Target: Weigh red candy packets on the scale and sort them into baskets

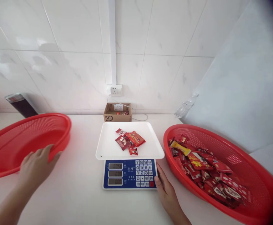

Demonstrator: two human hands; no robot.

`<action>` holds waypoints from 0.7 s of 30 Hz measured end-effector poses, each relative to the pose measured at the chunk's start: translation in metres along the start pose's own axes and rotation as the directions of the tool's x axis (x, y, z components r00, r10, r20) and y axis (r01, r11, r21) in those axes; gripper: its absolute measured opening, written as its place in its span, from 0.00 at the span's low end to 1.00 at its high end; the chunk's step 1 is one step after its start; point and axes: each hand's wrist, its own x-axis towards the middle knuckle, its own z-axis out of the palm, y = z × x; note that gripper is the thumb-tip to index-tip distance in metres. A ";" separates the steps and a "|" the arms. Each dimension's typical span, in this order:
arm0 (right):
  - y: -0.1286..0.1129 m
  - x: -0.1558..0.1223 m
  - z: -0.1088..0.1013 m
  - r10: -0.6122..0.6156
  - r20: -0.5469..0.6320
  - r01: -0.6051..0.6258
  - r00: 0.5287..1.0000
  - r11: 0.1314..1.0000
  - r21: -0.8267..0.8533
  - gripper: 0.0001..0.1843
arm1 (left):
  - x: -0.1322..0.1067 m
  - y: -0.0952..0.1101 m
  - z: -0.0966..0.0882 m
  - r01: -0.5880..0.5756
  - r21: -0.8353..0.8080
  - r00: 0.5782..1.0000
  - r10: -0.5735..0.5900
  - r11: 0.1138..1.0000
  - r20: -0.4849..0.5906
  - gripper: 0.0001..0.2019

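Note:
My left hand (36, 164) is closed over the near right rim of a red plastic basket (56, 120) on the left, fingers inside and thumb outside. No contents show in that basket. In the middle stands a digital scale (129, 187) with a blue keypad and three displays. Its white tray (150, 150) bears a small pile of red snack packets (135, 138). My right hand (165, 190) grips the right edge of the scale, thumb by the red key and fingers along its side.
On the right, a red perforated basket (251, 162) holds many red packets and a yellow one (180, 148). Behind the scale sits a cardboard box (118, 117) with a few packets inside. A dark flask (23, 106), a clear plastic piece (185, 107) and a wall socket (116, 90) are at the back.

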 end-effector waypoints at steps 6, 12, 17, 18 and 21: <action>0.002 0.000 -0.001 0.027 0.000 -0.027 1.000 1.000 -0.004 0.33 | -0.023 0.058 -0.017 -0.151 -0.112 0.978 0.164 0.982 0.125 0.25; 0.001 0.000 0.000 0.036 0.020 -0.036 0.999 0.999 0.025 0.35 | -0.011 0.093 -0.038 -0.259 -0.268 0.962 0.272 0.928 0.013 0.23; -0.001 0.002 0.001 0.045 0.021 -0.046 0.999 0.998 0.045 0.36 | 0.031 0.164 -0.043 -0.601 -0.378 0.767 0.641 0.705 -0.024 0.21; 0.000 0.003 0.000 0.042 0.020 -0.043 0.999 0.998 0.042 0.37 | 0.041 0.178 -0.040 -0.635 -0.379 0.722 0.692 0.673 0.018 0.23; 0.004 0.003 -0.001 0.044 0.021 -0.044 0.999 0.999 0.030 0.37 | 0.063 0.212 -0.028 -0.713 -0.376 0.602 0.792 0.592 0.103 0.26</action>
